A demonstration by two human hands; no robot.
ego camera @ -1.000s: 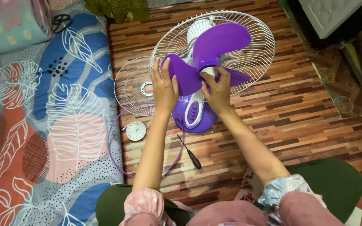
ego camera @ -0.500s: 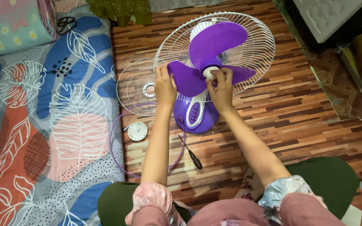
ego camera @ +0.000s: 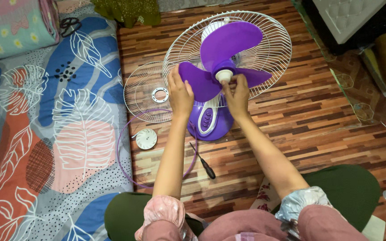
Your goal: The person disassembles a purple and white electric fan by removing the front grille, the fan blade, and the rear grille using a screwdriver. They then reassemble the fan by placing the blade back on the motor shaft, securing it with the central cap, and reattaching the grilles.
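Head view looks down on a person seated on a wooden floor [ego camera: 318, 116] with a purple fan [ego camera: 211, 118] lying on its back between the outstretched arms. Its blade [ego camera: 228, 44], with 3 purple lobes, sits inside the white rear grille [ego camera: 273, 49]. The left hand [ego camera: 180, 91] rests on the left lobe, fingers curled over its edge in a holding grip. The right hand [ego camera: 237, 91] is just beside the hub, its fingertips pinched narrowly around the white cap [ego camera: 224, 75] at the blade's centre. Below both hands lies the purple base with a white button panel.

Left of the fan, the loose front grille [ego camera: 146, 93] lies flat on the floor, partly under the rear grille's rim. A small white round disc [ego camera: 146, 139] lies near it, and a purple cord [ego camera: 123, 151] loops around that disc. A dark-handled screwdriver [ego camera: 204, 163] lies on the floor between the forearms, near the base. A leaf-patterned mattress [ego camera: 45, 134] in blue, orange and white fills the left side, with black scissors [ego camera: 70, 24] at its far end.
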